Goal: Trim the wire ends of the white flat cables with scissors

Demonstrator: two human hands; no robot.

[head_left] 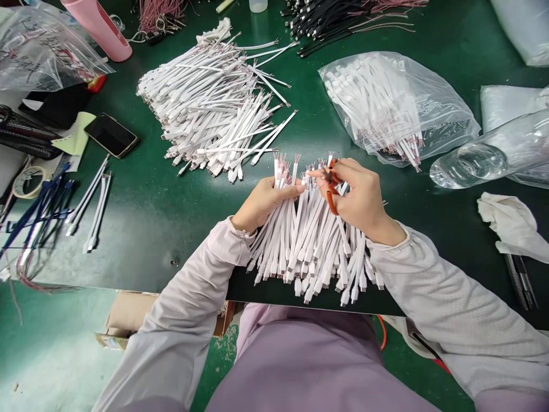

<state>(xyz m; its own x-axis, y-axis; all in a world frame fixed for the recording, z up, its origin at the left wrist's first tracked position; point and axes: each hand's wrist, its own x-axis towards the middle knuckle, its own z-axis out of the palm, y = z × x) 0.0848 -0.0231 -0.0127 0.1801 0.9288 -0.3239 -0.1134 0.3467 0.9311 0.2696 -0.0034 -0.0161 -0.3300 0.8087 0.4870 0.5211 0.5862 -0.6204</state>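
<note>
My left hand [262,201] is closed around the ends of several short white USB cables, thumb on top. Thin pinkish wires stick out beyond its fingers. My right hand [363,191] grips small orange-handled scissors [331,200], its fingers through and around the loops. The scissors are close to the left thumb, over the wire ends; whether the blades are apart cannot be made out. Beneath both hands lies a spread of white cables [313,252], plugs pointing to my body and bare wires pointing away.
Farther back are a large heap of white cables [214,109] and a clear bag of cables [377,103]. To the right lie a plastic bottle [489,151] and a white cloth [510,223]. A phone [111,135], tape roll [30,182] and blue cables [40,212] are left.
</note>
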